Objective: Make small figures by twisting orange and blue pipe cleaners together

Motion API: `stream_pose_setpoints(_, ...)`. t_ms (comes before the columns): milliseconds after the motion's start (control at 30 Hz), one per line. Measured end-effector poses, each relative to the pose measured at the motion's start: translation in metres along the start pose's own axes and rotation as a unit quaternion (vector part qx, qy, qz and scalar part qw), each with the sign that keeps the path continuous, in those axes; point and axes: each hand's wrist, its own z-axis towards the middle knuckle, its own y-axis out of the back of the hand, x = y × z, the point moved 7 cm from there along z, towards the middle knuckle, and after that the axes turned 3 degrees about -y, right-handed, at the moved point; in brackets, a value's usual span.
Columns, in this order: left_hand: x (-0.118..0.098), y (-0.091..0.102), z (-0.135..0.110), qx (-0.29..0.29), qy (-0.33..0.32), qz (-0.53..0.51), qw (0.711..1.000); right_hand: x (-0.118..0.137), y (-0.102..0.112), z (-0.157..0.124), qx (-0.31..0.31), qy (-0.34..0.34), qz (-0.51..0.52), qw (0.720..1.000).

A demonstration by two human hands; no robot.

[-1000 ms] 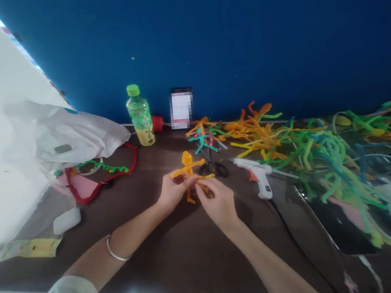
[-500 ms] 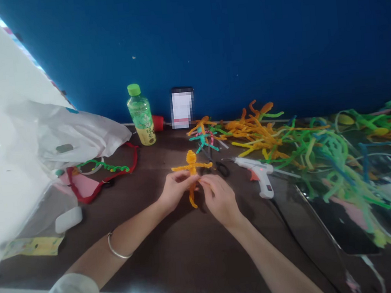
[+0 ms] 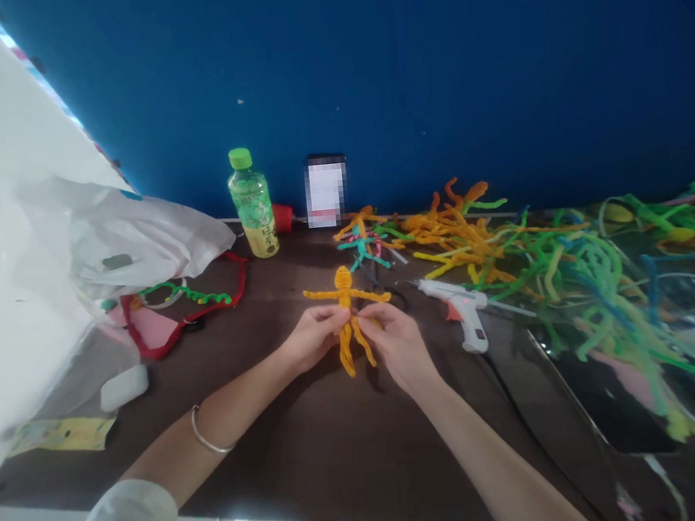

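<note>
An orange pipe-cleaner figure (image 3: 343, 283) with a coiled head, two outstretched arms and two legs is held up over the dark table. My left hand (image 3: 317, 334) pinches its waist from the left, thumb on the front. From the right, my right hand (image 3: 398, 341) grips it at the waist and upper leg between thumb and fingers. Both legs hang below my fingertips, slightly apart. The part of the body between my fingertips is hidden. Behind the figure, several small pipe-cleaner figures (image 3: 363, 244) in teal, pink and orange lie together.
A white glue gun (image 3: 466, 308) lies right of my hands, its black cord running forward. Piled pipe cleaners (image 3: 591, 259) cover the right side, partly over a dark tablet (image 3: 597, 401). A green-capped bottle (image 3: 253, 208), phone (image 3: 325, 191), plastic bag (image 3: 156, 233) and white case (image 3: 124, 388) stand or lie around.
The figure's second leg now shows, hanging apart from the first. Its right-side arm reaches farther out. My right hand has shifted slightly right and still grips the figure.
</note>
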Motion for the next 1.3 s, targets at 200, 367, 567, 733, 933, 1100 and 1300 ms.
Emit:
stream_pose_setpoints(200, 0.002, 0.002, 0.001, 0.004, 0.022, -0.039, 0.999, 0.034, -0.002, -0.017, -0.011, 0.303, -0.321, 0.897)
stream_pose_setpoints(367, 0.004, 0.001, 0.000, 0.003, 0.027, -0.060, 0.998, 0.037, -0.007, -0.028, 0.010, 0.394, -0.405, 0.825)
stream_pose_setpoints(567, 0.001, -0.003, -0.002, 0.010, 0.002, -0.084, 0.996, 0.037, -0.006, -0.023, -0.046, 0.317, -0.315, 0.893)
stream_pose_setpoints(733, -0.002, -0.003, -0.002, 0.020, -0.033, -0.042, 0.998, 0.011, 0.002, -0.011, -0.094, 0.076, -0.123, 0.985)
stream_pose_setpoints(933, -0.013, -0.002, -0.004, 0.016, -0.133, 0.109, 0.985, -0.019, -0.004, -0.006, -0.041, -0.135, 0.117, 0.983)
stream_pose_setpoints(1100, -0.017, 0.012, -0.001, -0.060, -0.162, 0.117, 0.978, -0.005, 0.003, -0.005, -0.063, -0.056, -0.066, 0.994)
stream_pose_setpoints(1300, -0.019, 0.017, -0.002, -0.119, -0.169, 0.119, 0.971, 0.027, -0.009, -0.019, -0.078, 0.238, -0.404, 0.880)
